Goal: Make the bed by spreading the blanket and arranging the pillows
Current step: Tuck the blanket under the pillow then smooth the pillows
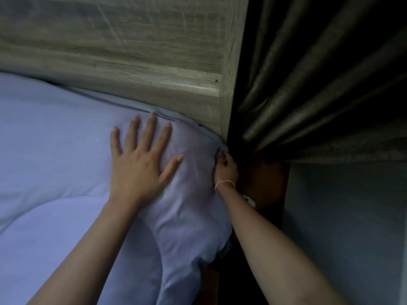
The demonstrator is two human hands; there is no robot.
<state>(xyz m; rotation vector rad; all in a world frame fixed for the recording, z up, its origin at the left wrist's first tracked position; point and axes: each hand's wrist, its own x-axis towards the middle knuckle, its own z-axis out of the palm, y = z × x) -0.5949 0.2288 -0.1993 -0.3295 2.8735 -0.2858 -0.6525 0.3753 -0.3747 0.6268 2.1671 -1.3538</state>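
The fingers (152, 126) of the left hand (138, 164) lie straight and spread apart, pressing flat on the pale blue blanket (55, 150) a little left of the frame's centre. Just to the right, the right hand (225, 168) reaches down at the blanket's corner, where bed meets headboard; its fingers look curled into the edge of the cloth, as if pinching or tucking it, though shadow hides exactly how they close. A thin bracelet (224, 183) circles that wrist. The blanket covers the whole left and lower part of the frame, bulging under the left palm and running in a fold toward the bottom centre. It sits close against the wooden headboard (132, 51), which fills the upper left. A dark curtain (319, 84) hangs in the upper right, with a pale wall (352, 216) below it. As a judgement, the spreading looks largely done at this corner, with the smoothing and tucking in hand. No pillow is plainly in view, so arranging them appears to be left.
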